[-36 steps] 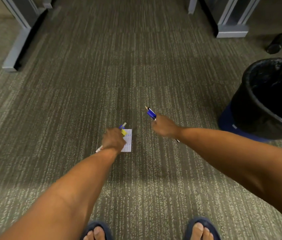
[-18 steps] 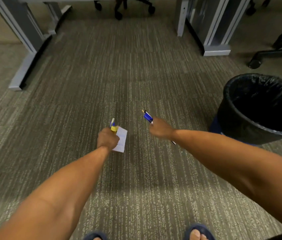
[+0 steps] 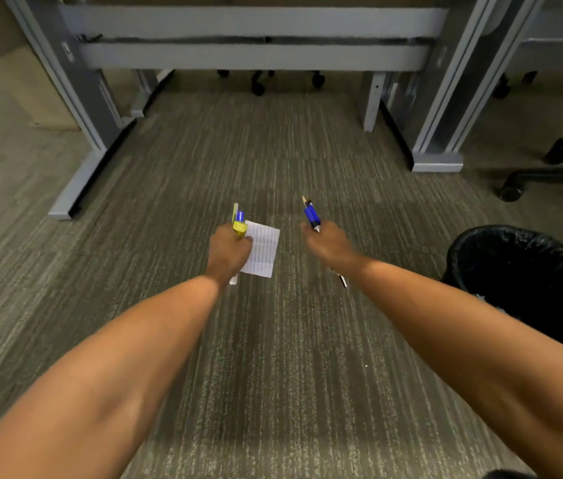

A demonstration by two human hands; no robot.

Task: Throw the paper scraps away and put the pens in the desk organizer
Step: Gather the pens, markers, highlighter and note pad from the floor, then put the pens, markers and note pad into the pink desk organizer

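My left hand is closed around a bunch of pens with yellow and blue ends poking up, and it also pinches a small white lined paper scrap that hangs to the right of the fist. My right hand grips blue pens with tips pointing up and away; a dark pen end sticks out below the wrist. Both hands are held over the carpet. The desk organizer is out of view.
A black-lined trash bin stands on the floor at the right, close to my right forearm. Grey desk legs and a crossbar stand ahead. Chair bases with casters sit at the right and under the desk.
The view has tilted up and the desk frame has come into sight. Both hands have risen and kept their pens; the paper stays in my left hand. The bin has shifted lower right.
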